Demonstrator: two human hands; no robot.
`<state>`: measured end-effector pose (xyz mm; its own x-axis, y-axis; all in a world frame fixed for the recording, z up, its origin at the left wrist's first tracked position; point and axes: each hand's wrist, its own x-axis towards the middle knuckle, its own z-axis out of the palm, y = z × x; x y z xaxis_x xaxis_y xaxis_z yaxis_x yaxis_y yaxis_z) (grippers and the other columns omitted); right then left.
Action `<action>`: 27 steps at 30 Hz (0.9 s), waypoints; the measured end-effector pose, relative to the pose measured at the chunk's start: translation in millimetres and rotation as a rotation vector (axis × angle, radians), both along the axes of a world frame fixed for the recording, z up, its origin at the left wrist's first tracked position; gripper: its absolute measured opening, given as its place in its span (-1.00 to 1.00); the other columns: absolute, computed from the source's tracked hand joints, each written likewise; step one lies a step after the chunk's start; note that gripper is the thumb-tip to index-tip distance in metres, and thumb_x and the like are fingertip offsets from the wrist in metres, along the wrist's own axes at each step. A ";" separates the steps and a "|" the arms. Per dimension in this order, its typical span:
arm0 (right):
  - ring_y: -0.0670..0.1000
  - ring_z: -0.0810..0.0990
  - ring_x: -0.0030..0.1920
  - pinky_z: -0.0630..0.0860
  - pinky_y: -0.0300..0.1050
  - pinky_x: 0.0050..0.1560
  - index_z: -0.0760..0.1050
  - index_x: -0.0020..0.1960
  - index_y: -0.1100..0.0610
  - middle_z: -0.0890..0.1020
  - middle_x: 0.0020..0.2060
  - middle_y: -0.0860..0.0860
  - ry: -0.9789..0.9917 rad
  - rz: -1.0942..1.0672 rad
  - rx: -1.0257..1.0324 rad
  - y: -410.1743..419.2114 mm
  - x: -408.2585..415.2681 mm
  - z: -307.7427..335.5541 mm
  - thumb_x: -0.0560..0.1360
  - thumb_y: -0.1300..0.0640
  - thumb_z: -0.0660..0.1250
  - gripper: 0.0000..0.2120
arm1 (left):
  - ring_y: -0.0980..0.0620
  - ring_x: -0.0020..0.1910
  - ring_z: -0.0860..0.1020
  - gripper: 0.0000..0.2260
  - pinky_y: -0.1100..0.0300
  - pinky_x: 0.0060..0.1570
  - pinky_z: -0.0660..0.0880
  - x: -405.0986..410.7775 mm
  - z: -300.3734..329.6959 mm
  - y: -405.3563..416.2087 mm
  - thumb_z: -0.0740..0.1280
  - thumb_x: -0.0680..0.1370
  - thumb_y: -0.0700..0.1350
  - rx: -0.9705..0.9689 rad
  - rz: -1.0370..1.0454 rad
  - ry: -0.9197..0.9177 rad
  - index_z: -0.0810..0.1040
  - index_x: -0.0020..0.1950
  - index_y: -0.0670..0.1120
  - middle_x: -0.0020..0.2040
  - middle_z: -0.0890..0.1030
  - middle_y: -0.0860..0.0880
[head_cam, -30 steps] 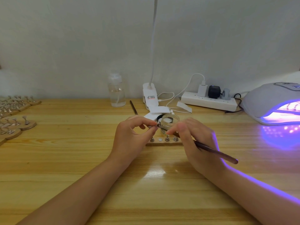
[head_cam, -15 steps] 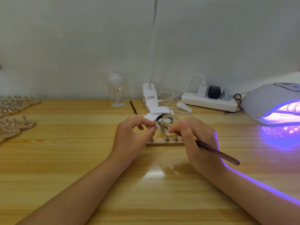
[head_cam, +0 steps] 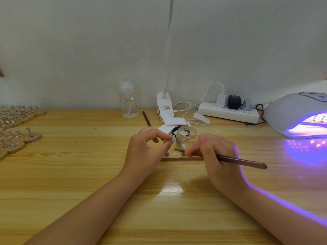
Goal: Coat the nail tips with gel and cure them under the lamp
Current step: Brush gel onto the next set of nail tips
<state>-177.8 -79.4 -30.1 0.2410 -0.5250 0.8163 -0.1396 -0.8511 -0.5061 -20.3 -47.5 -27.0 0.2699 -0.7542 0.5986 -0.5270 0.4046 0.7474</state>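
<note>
Two hands mid-desk: left hand (head_cam: pixel 147 149) pinches a nail tip (head_cam: pixel 174 139) on its stand, lifted to face the brush (head_cam: pixel 238 161). Right hand (head_cam: pixel 215 156) grasps brush pen-style. Jar (head_cam: pixel 186 137) just behind; lamp (head_cam: pixel 299 115) lit at right edge.

Both forearms reach in over the table, the left hand (head_cam: pixel 146 149) raised with thumb and forefinger pinched together, the right hand (head_cam: pixel 215 154) curled in a pen grip, knuckles up.
</note>
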 end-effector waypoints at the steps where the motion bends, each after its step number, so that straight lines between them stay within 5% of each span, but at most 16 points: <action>1: -0.22 0.55 -0.30 0.45 -0.08 -0.17 0.60 -0.34 0.18 0.61 -0.40 -0.08 -0.011 0.004 -0.011 0.1 0.2 -0.3 0.53 0.08 0.04 -0.55 | 0.18 -0.26 0.45 -0.77 0.41 -0.17 0.38 0.1 0.1 0.0 0.49 0.33 -0.25 -0.001 0.000 0.002 0.60 -0.28 0.10 -0.30 0.61 0.11; 9: -0.11 0.57 -0.32 0.50 0.05 -0.23 0.61 -0.29 0.18 0.62 -0.39 -0.04 0.007 -0.028 -0.050 0.2 1.5 0.7 0.53 0.06 0.10 -0.61 | 0.22 -0.26 0.44 -0.82 0.45 -0.17 0.37 -0.3 1.9 1.0 0.48 0.34 -0.22 0.034 0.001 0.003 0.61 -0.26 0.07 -0.29 0.61 0.12; 14: -0.15 0.55 -0.27 0.49 -0.09 -0.19 0.60 -0.20 0.15 0.62 -0.34 -0.04 0.010 -0.052 -0.065 0.8 1.3 2.3 0.51 0.07 0.15 -0.70 | 0.20 -0.25 0.46 -0.82 0.40 -0.16 0.40 -0.4 2.5 1.3 0.49 0.34 -0.20 0.037 -0.004 0.006 0.60 -0.26 0.08 -0.28 0.61 0.12; 19: -0.20 0.53 -0.30 0.46 -0.04 -0.16 0.59 -0.31 0.15 0.59 -0.39 -0.08 -0.031 0.010 -0.037 1.0 0.5 0.7 0.54 0.08 0.04 -0.58 | 0.23 -0.27 0.45 -0.83 0.45 -0.17 0.37 0.0 1.3 0.2 0.48 0.34 -0.22 0.025 -0.015 0.022 0.60 -0.28 0.06 -0.30 0.61 0.12; 23: -0.01 0.58 -0.26 0.51 0.08 -0.22 0.60 -0.21 0.18 0.62 -0.35 0.02 -0.004 -0.024 -0.041 0.7 1.3 1.1 0.56 0.03 0.05 -0.58 | 0.23 -0.27 0.45 -0.81 0.46 -0.17 0.37 0.4 0.9 -1.0 0.49 0.33 -0.21 0.013 -0.009 0.010 0.59 -0.28 0.08 -0.31 0.59 0.14; 27: -0.14 0.54 -0.30 0.48 0.05 -0.20 0.59 -0.29 0.17 0.61 -0.39 -0.04 -0.019 -0.004 -0.036 0.8 1.1 0.6 0.56 0.07 0.03 -0.55 | 0.24 -0.26 0.44 -0.83 0.46 -0.16 0.36 0.6 0.6 -0.9 0.49 0.34 -0.21 0.023 -0.020 0.001 0.60 -0.28 0.06 -0.29 0.61 0.12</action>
<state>-176.7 -78.6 -29.5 0.2229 -0.4965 0.8390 -0.1341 -0.8680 -0.4781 -19.7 -48.5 -26.4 0.2554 -0.7728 0.5811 -0.5183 0.3980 0.7570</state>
